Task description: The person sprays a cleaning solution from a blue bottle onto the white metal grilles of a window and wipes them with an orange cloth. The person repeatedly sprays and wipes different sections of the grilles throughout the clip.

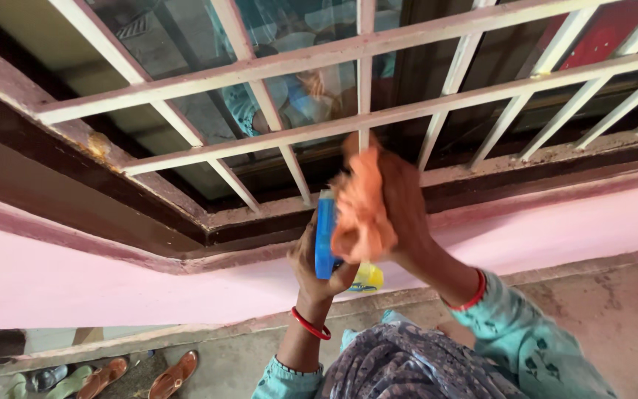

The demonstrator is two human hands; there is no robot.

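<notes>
Left hand [319, 258]: clamped round blue spray bottle [325, 235], upright, below window grille [363, 118]. Right hand [400, 199]: closed on orange cloth [359, 210], which bunches just beside the bottle's top, touching it. Sandals [175, 373] lower left.

One package shows: a blue plastic spray bottle with a yellow base [326, 240], upright at centre, just below the window grille. Its yellow lower part carries a small blue label, too blurred to make out.
</notes>
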